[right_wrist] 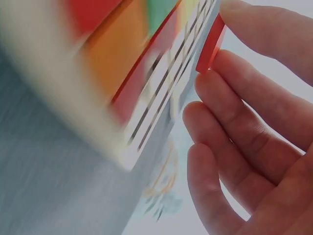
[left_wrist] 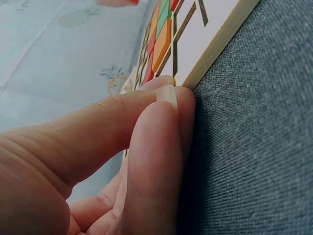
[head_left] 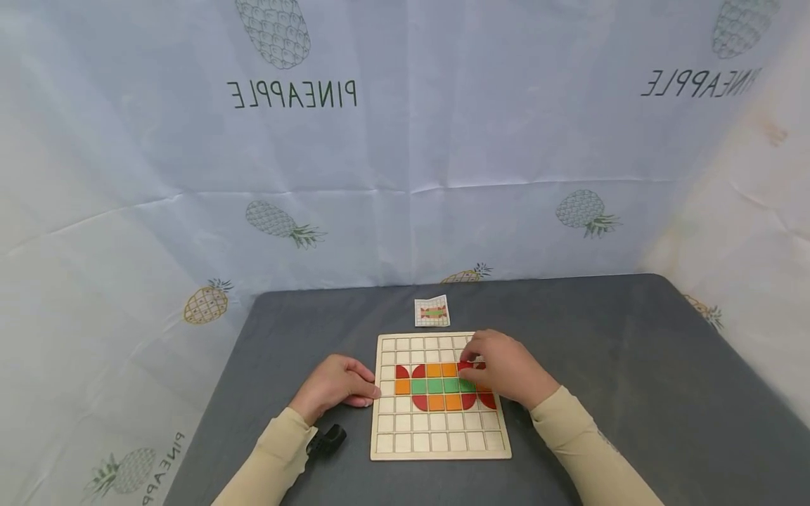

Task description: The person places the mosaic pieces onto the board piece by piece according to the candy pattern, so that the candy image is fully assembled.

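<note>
A square wooden grid board [head_left: 439, 441] lies on the table with red, orange and green tiles in its cells. At the board's left edge, my left hand [head_left: 338, 385] grips the rim between thumb and fingers; the fingertips [left_wrist: 168, 81] show at the rim in the left wrist view. My right hand [head_left: 511, 367] is over the board's right side and covers some cells there. Between its thumb and fingers it pinches a red tile [right_wrist: 212, 46], held above the board in the right wrist view. The tile's full outline is hidden by the fingers.
Behind the board lies a small pattern card [head_left: 433, 311] with a coloured grid picture. A black object [head_left: 327, 440] is by the left sleeve. The dark grey table [head_left: 601, 337] meets a hanging pineapple-print cloth [head_left: 405, 140] at its back edge.
</note>
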`<control>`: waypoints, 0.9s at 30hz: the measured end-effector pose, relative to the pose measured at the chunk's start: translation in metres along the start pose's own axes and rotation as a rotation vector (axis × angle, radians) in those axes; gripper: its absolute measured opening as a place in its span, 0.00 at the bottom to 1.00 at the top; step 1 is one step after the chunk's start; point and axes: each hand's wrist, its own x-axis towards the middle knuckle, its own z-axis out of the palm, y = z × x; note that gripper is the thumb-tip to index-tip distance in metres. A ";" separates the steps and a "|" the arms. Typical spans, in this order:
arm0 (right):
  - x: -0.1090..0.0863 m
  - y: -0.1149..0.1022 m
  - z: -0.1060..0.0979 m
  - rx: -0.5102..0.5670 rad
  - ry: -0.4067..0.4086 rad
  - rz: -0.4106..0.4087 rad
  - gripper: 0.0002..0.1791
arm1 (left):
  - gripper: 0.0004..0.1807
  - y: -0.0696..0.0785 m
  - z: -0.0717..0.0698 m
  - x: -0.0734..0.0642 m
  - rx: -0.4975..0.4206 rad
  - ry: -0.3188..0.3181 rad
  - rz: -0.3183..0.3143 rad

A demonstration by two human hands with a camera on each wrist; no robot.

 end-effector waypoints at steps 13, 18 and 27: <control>0.019 -0.065 0.030 -0.028 -0.014 -0.277 0.08 | 0.19 0.000 0.000 0.002 -0.013 -0.006 0.015; 0.019 -0.077 0.040 -0.068 -0.030 -0.320 0.09 | 0.18 0.001 0.001 0.002 -0.003 -0.006 0.011; 0.020 -0.082 0.051 -0.098 -0.020 -0.365 0.08 | 0.18 0.000 -0.001 0.002 -0.015 -0.011 0.012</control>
